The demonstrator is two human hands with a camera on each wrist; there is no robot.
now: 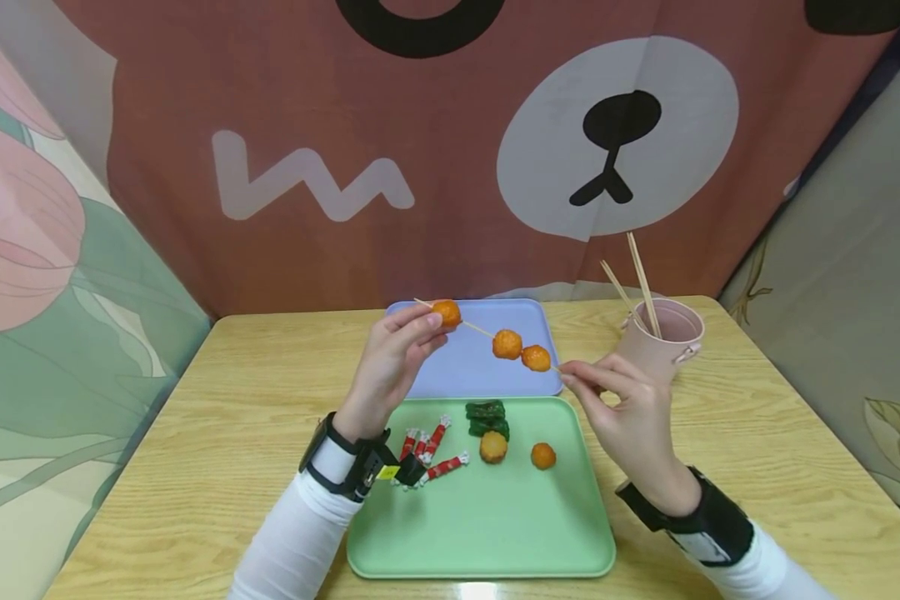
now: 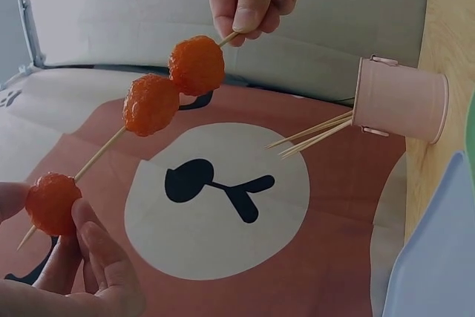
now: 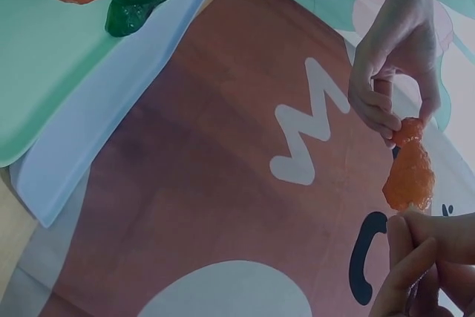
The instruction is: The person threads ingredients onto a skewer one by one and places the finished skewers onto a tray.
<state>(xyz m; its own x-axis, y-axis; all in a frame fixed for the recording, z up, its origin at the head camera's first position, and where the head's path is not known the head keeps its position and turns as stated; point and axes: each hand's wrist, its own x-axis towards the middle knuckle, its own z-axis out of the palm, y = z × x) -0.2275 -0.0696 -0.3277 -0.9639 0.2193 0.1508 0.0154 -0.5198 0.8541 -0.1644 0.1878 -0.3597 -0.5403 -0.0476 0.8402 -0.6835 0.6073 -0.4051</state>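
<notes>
two white sleeves are lying nearest the camera, with black straps circling the wrists. the left hand is pinching an orange ball near the pointed tip of a thin skewer, while the right hand is grasping the stick's other end between thumb and fingers. two more orange balls are sitting against each other just beside the right fingertips, a bare stretch of stick separating them from the pinched one. the skewer is hanging in the air, crossing in front of the blue tray in the head view. the step in hand seems to be one of running that third ball down to the pair, and doing it well is calling for a light, even pinch on its sides, since hard squeezing would be risking a split. the right hand should be holding the stick in line with the push, so it isn't bending; the left fingers should be staying clear of the point, and easing off once the balls are meeting.
</notes>
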